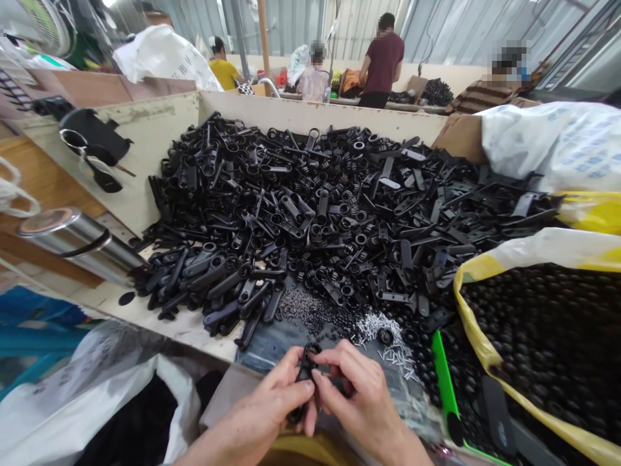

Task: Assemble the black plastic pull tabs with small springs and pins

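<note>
At the near edge of the work surface, my left hand (276,395) is closed round a black plastic part (306,370) with a ring at its upper end. The fingers of my right hand (356,388) are pinched against the right side of that part, close to the ring. Whatever small piece they may hold is hidden. Just beyond my hands lie small dark metal bits (298,302), tiny black pieces (323,329) and a scatter of silver pins (381,330).
A large heap of black plastic parts (291,207) fills the walled table. Longer black handles (213,275) lie left, near a steel flask (82,239). At right, a yellow-edged sack (478,330) holds round black pieces beside a green strip (444,372). Several people work behind.
</note>
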A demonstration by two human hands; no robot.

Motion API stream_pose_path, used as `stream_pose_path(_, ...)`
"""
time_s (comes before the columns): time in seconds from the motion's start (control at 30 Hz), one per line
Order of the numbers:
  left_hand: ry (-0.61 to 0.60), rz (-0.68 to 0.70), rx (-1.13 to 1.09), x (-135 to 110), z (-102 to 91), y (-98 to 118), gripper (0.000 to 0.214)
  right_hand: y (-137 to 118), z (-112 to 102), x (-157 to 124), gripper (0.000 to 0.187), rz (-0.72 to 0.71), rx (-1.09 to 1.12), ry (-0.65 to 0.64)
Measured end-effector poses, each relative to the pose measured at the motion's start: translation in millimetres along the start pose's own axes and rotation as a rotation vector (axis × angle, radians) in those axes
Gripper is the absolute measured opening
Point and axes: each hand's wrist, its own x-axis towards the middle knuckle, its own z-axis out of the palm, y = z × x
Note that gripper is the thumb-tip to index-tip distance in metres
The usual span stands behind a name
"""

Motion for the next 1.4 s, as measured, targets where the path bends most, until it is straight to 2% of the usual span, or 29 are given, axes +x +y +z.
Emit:
stream_pose_path(0.07,0.09,0.027,0.018,0,0.2,-2,0.083,1,2,0,0.01,0.002,-0.01,-0.009)
stream_pose_path(0.17,0.119,0.088,0.061,-2,6.0,4,0.067,2,3,-1,0.008,0.036,-0.004,-0.013)
stream_pose_path(0.33,0.04,0.148,0.207,-7,16.7,18,0.04,-4,5,0,0.012,0.137,0.051,-0.022)
stream_pose_path(0.53,-0.038,0.291,0.385,0,15.7,11,0.03,-10,8,-1,0.029,0.157,0.014,-0.015)
stream_pose_path(0.67,0.008,0.365,0.395,12,7.6,0,0.032,-10,9,-8,0.027,0.079,-0.129,-0.064)
stream_pose_path(0.83,0.068,0.407,0.278,21,-1.3,-8,0.041,-14,3,-13,0.029,-0.035,-0.292,-0.12)
stream_pose_path(0.97,0.059,0.409,0.243,20,-1.1,-6,0.042,-15,-6,-13,0.027,0.061,-0.172,-0.109)
stream_pose_path(1.07,0.053,0.371,0.254,16,0.5,-2,0.042,-12,-8,-13,0.025,0.095,-0.089,-0.188)
stream_pose_path(1.17,0.055,0.361,0.266,13,0.4,0,0.042,-8,-4,-15,0.029,0.107,-0.105,-0.286)
stream_pose_path(1.4,0.074,0.375,0.312,16,-4.2,-8,0.043,-3,2,-17,0.035,0.132,-0.197,-0.324)
